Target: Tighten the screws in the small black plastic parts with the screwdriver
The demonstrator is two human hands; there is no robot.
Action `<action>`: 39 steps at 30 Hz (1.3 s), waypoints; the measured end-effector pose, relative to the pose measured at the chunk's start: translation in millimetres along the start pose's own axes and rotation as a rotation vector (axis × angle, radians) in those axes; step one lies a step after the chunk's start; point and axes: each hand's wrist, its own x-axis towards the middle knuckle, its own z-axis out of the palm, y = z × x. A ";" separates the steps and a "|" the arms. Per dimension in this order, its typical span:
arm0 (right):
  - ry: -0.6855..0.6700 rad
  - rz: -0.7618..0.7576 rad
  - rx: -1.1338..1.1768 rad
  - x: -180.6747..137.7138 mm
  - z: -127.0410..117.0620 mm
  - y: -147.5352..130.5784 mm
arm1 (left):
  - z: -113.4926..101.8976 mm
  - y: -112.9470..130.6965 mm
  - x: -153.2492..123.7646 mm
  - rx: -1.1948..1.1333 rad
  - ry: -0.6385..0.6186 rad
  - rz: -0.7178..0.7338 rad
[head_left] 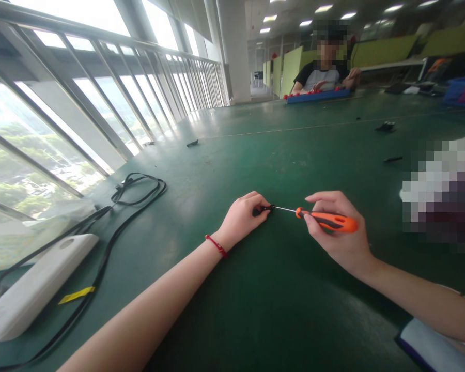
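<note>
My left hand (245,214), with a red cord bracelet (217,246) at its wrist, pinches a small black part (260,210) close to the green tabletop (232,165). The fingers cover much of that part, and its kind cannot be made out. In my right hand (339,235) is a screwdriver with an orange and black handle (329,220). Its thin metal shaft (284,208) points left, and the tip meets the right end of the black part. My right index finger is stretched out above the handle, while the thumb presses its side.
At left lie a white power strip (39,287), black cable (112,248) and a yellow tag (76,295). Small black pieces (385,126) are scattered on the table. Across it, a person (321,75) sits behind a blue tray (318,96) with red items. A metal railing (101,57) runs along the left.
</note>
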 end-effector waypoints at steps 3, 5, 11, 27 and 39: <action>0.049 -0.032 0.051 0.9 -0.1 0.7 | 0.1 -0.4 -0.3 -0.006 -0.004 -0.002; -0.009 -0.001 0.022 0.7 -0.7 0.4 | 0.1 -0.8 -0.5 -0.013 -0.009 -0.004; 0.077 -0.015 0.030 -1.4 0.5 2.7 | -0.3 -1.7 -0.1 -0.020 -0.017 0.007; 0.003 -0.029 -0.019 -0.9 -0.1 2.4 | -0.1 -2.2 0.6 -0.039 -0.012 -0.006; -0.013 -0.046 -0.071 -0.9 0.6 -0.6 | 0.2 -2.2 0.1 -0.036 -0.024 0.007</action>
